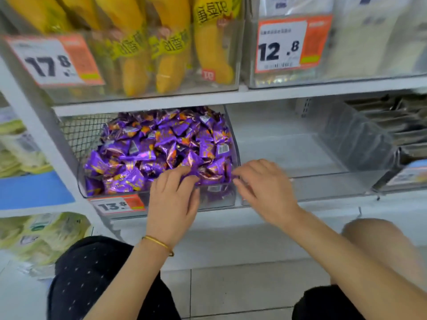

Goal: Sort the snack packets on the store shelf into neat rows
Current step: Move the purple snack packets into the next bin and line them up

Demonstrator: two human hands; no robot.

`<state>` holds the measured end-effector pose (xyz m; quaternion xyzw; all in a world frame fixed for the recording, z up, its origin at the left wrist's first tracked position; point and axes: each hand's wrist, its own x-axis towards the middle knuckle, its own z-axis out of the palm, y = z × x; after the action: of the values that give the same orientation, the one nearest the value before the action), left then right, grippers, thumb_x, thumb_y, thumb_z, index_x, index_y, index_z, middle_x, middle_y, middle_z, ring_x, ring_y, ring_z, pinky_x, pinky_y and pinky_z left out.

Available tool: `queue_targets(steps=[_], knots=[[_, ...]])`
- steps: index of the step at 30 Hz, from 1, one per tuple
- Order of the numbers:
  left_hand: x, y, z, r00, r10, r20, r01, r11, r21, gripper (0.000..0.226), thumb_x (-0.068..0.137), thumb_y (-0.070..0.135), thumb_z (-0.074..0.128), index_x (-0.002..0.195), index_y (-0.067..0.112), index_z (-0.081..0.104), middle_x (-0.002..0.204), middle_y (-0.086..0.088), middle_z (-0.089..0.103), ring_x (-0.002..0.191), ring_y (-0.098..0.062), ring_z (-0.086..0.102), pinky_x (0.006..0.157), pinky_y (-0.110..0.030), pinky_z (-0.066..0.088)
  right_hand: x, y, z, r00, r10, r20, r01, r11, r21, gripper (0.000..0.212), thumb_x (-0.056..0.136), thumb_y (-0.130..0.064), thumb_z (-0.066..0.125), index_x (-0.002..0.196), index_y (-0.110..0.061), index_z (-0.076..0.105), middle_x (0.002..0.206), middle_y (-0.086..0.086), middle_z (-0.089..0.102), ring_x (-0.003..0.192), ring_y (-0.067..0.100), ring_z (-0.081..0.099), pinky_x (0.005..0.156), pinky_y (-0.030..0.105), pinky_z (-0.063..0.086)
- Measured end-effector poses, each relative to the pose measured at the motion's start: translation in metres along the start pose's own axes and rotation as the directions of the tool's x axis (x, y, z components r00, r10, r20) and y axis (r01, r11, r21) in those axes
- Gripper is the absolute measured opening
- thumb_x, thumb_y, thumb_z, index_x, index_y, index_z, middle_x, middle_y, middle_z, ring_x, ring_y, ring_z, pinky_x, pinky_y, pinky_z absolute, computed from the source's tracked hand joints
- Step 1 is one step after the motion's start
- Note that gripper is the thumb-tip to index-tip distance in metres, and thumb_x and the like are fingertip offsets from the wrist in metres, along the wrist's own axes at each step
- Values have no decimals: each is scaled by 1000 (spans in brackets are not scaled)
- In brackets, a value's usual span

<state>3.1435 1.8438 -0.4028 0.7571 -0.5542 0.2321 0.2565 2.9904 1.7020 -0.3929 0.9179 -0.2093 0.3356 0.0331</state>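
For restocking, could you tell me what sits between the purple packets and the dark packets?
Head view: a clear bin, nothing visible inside, separates the purple packets from the dark packets.

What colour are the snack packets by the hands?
The snack packets are purple with orange marks; head view.

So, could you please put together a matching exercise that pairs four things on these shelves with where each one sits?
Things
1. purple packets
2. yellow packets
3. 13.8 price tag
4. clear bin

Places
A. top row, at the left
B. fixed low in front, just below the purple heap
C. level with the purple heap, to its right
D. piled loosely in the middle of the view

Pairs: 1-D, 2-A, 3-B, 4-C
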Motion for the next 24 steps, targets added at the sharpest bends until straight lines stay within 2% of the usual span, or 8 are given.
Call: queue_targets(steps=[2, 4, 6, 8, 14, 16, 19, 24], knots=[[-8, -15, -2, 998, -52, -32, 52, 999, 8, 27, 83, 26, 50, 98, 9, 65, 104, -12, 58, 93, -34, 53, 81, -40, 38, 6, -25, 7, 992, -125, 27, 126, 992, -15, 26, 83, -33, 44, 82, -21, 67, 77, -1, 63, 74, 25, 59, 67, 32, 46], [-12, -28, -2, 998, -57, -22, 58, 998, 25, 29, 82, 30, 51, 99, 10, 64, 101, -11, 55, 90, -34, 52, 79, -40, 39, 13, -40, 20, 985, -168, 49, 172, 982, -84, 22, 80, -35, 49, 78, -22, 66, 76, -3, 62, 74, 23, 59, 72, 33, 37], [-12, -39, -1, 1000, -16, 6, 16, 999, 32, 31, 82, 33, 52, 101, 12, 61, 101, -9, 53, 90, -32, 49, 78, -40, 40, 21, -46, 30, 982, -173, 71, 182, 971, -158, 15, 72, -37, 65, 75, -22, 65, 75, -4, 61, 73, 21, 59, 72, 31, 30], [-11, -47, -3, 1000, 22, 6, -22, 999, 29, 33, 79, 35, 55, 104, 13, 58, 103, -8, 51, 92, -29, 47, 79, -37, 38, 24, -47, 36, 983, -167, 74, 177, 971, -160, 24, 62, -40, 78, 73, -23, 64, 73, -4, 59, 72, 21, 58, 69, 31, 27], [-5, -65, -5, 1000, -20, -19, 20, 999, -27, 37, 73, 37, 57, 103, 16, 51, 106, -4, 49, 97, -24, 46, 83, -29, 34, 26, -52, 49, 991, -134, 24, 137, 976, -172, 28, 55, -38, 83, 68, -23, 64, 71, -4, 56, 67, 21, 56, 65, 32, 27], [-6, -67, -3, 998, -59, -25, 57, 996, -73, 36, 73, 34, 58, 102, 17, 50, 105, -5, 49, 97, -25, 47, 83, -29, 34, 29, -54, 56, 991, -134, -11, 131, 978, -165, 24, 58, -36, 82, 65, -22, 64, 69, -3, 56, 65, 22, 55, 63, 32, 29], [-7, -65, 2, 997, -63, -33, 60, 994, -89, 34, 73, 30, 62, 103, 18, 50, 106, -2, 44, 96, -23, 47, 83, -30, 36, 30, -53, 61, 992, -121, -33, 116, 987, -113, 14, 65, -37, 68, 64, -23, 64, 69, -5, 57, 66, 21, 54, 64, 32, 28], [-1, -60, -1, 996, -73, -46, 69, 993, -98, 31, 76, 31, 57, 104, 21, 49, 106, 1, 41, 95, -22, 46, 80, -34, 39, 33, -54, 60, 993, -94, -65, 89, 993, -77, 23, 75, -39, 51, 63, -24, 64, 69, -8, 57, 68, 20, 53, 64, 31, 27]])
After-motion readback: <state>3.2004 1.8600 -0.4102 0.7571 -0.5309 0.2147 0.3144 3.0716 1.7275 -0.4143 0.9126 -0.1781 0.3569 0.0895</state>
